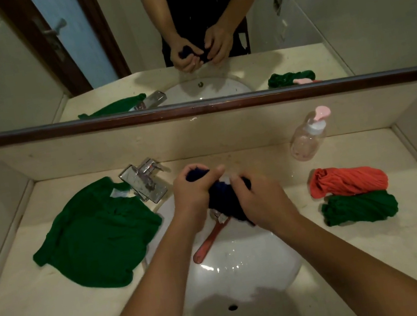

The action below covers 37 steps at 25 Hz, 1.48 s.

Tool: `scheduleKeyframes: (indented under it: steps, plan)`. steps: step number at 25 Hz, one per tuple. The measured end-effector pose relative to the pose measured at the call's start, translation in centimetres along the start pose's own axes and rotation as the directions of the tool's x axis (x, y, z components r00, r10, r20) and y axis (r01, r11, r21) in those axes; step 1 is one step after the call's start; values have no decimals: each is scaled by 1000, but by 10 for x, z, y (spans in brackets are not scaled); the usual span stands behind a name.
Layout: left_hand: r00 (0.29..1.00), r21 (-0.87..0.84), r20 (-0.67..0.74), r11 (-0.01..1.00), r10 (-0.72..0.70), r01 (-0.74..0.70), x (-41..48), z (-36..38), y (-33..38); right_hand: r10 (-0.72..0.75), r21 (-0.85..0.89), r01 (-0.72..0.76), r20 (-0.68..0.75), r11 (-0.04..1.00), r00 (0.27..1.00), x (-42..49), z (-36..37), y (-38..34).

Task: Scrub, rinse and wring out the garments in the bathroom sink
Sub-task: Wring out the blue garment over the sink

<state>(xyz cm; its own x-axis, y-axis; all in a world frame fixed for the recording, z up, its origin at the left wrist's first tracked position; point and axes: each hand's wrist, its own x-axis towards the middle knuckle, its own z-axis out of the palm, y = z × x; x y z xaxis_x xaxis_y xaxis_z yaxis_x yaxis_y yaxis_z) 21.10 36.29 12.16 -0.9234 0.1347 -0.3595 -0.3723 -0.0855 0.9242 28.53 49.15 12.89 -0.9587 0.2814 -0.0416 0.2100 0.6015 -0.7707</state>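
Over the sink (248, 269), toward twelve o'clock, our left hand (194, 196) and right hand (260, 200) both clench the navy garment (221, 194). We judge it soft, slippery and water-heavy, best gripped at opposite ends.

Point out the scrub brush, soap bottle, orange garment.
scrub brush (210, 240): head view, red handle.
soap bottle (306, 141): head view, clear body.
orange garment (349, 179): head view, middle of the twisted roll.
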Motion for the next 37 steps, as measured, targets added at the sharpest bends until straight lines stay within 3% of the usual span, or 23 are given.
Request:
scheduleKeyframes:
  steps: [2, 3, 5, 7, 10, 13, 15, 16, 19, 23, 25, 27, 30, 32, 34, 37]
  plan:
    - [988, 86, 154, 996, -26, 12, 4, -11, 8, 69, -1, -70, 128, 998, 989, -11, 2, -5]
    - [980, 124, 196, 992, -42, 18, 5, -14, 9, 129, 110, -153, 202, 982, 971, -16, 7, -6]
    - [977, 172, 204, 985, -62, 26, 6, -16, 10, 228, 387, -369, 363, 845, 904, -24, 18, -10]
    - [982, 235, 177, 972, -71, 27, 7, -17, 10, 231, 512, -420, 393, 749, 890, -25, 27, -7]
    - [965, 302, 216, 950, -147, 77, 6, -21, 15, 251, 514, -401, 337, 758, 907, -26, 29, -12]
    - [843, 71, 486, 971, -233, 227, 9, -40, 26, 283, 607, -433, 331, 667, 900, -29, 28, -12]
    - [718, 44, 657, 963, -229, 267, 15, -58, 30, 219, 734, -480, 429, 482, 876, -34, 22, -14]
    - [688, 60, 693, 968, -216, 243, 16, -64, 30, 164, 769, -508, 485, 388, 859, -37, 17, -18]
    - [725, 33, 677, 989, -127, 143, 13, -62, 20, 68, 782, -586, 587, 212, 807, -40, 9, -29]
    - [715, -192, 698, 970, 27, 150, 2, -37, 3, 110, 741, -670, 662, 53, 741, -38, 14, -35]
    - [760, -272, 645, 954, 81, 129, -1, -27, 4, 121, 731, -682, 679, -16, 724, -38, 15, -31]
    - [811, -267, 577, 960, 93, 80, -4, -22, 10, 95, 676, -737, 733, 19, 674, -37, 9, -24]
    - [829, -266, 553, 960, 81, 84, -6, -20, 13, -53, 561, -811, 826, 166, 561, -32, -7, -9]
    - [847, -283, 528, 953, 61, 107, -9, -19, 15, -155, 552, -789, 834, 271, 530, -29, -21, -5]
    - [870, -285, 492, 951, 36, 122, -12, -18, 17, -118, 557, -750, 823, 356, 555, -27, -29, -9]
    - [909, -267, 418, 957, 7, 116, -11, -17, 15, 69, 519, -678, 766, 520, 639, -25, -29, -22]
